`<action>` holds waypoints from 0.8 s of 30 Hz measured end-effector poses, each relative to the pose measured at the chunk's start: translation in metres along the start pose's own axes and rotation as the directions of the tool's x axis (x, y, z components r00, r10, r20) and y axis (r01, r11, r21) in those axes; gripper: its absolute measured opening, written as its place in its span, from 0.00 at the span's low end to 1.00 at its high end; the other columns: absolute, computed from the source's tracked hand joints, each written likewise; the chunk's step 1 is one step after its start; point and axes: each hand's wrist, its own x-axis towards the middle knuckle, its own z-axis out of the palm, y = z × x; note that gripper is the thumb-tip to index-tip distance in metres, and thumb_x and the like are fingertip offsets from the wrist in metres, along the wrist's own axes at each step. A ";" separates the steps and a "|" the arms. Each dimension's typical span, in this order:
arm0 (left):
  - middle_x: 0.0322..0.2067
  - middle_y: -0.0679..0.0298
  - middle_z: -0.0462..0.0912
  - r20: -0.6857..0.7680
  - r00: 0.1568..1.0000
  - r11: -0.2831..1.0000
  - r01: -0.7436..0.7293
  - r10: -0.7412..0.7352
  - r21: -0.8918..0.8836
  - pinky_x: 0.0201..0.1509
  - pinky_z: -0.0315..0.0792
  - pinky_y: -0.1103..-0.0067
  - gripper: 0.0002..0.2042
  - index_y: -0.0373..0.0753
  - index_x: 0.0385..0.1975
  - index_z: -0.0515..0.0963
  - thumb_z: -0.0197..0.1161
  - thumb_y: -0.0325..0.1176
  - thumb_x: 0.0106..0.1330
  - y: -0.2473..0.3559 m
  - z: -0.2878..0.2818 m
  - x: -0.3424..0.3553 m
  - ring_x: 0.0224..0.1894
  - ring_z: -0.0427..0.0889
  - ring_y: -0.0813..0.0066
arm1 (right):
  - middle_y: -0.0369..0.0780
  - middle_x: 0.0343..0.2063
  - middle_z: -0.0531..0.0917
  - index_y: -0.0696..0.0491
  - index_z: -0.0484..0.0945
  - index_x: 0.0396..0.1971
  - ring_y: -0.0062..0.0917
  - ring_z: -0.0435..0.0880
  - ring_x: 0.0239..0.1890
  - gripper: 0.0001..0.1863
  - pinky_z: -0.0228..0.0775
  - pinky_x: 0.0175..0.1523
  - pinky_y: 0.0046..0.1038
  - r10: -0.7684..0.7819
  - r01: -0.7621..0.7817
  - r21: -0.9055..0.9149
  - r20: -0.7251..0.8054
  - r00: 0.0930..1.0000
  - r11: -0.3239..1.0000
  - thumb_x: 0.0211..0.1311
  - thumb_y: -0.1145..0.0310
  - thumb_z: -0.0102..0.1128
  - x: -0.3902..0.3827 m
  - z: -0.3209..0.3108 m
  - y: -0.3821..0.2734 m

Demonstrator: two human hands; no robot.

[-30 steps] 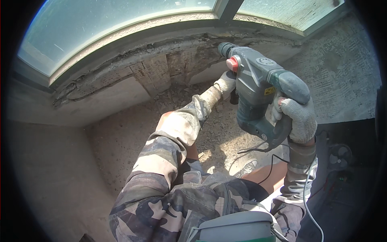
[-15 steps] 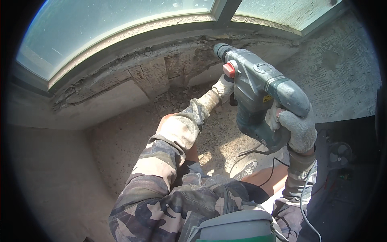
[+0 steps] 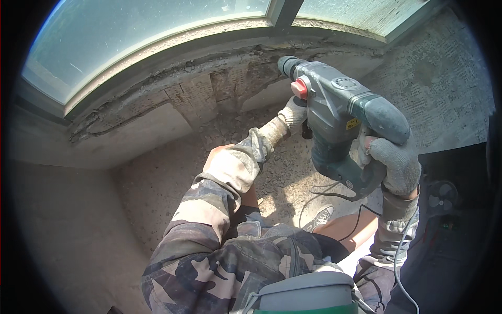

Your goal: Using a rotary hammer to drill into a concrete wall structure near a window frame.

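Between left hand (image 3: 294, 113) and right hand (image 3: 400, 163) extends the drill (image 3: 334, 97).

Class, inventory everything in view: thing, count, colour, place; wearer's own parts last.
Power drill: one, grey and green, right of centre
Knob: one, red, drill's side
Window panes: two, pale, top
Window frame: one, grey, around panes
Broken wall: one, brownish, below window
Textured wall: one, grey, upper right
Rubble: uncountable, brownish, below broken wall
Cable: count unclear, black and grey, lower right
Fan: one, grey, far right
Unidentified item: one, grey and green, bottom edge
Shoe: one, grey, below drill
Leg: partly visible, bare, lower centre
Jacket: one, camouflage, bottom centre
Left hand: one, whitish glove, drill's front
Right hand: one, whitish glove, drill's rear
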 end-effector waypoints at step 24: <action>0.39 0.53 0.85 0.069 0.995 0.701 -0.103 0.076 0.706 0.50 0.75 0.69 0.24 0.36 0.44 0.79 0.70 0.48 0.53 0.014 0.037 -0.051 0.44 0.84 0.57 | 0.38 0.17 0.76 0.65 0.78 0.28 0.20 0.73 0.19 0.17 0.63 0.26 0.22 -0.081 0.090 0.077 -0.120 0.990 0.993 0.32 0.77 0.53 -0.096 -0.045 0.104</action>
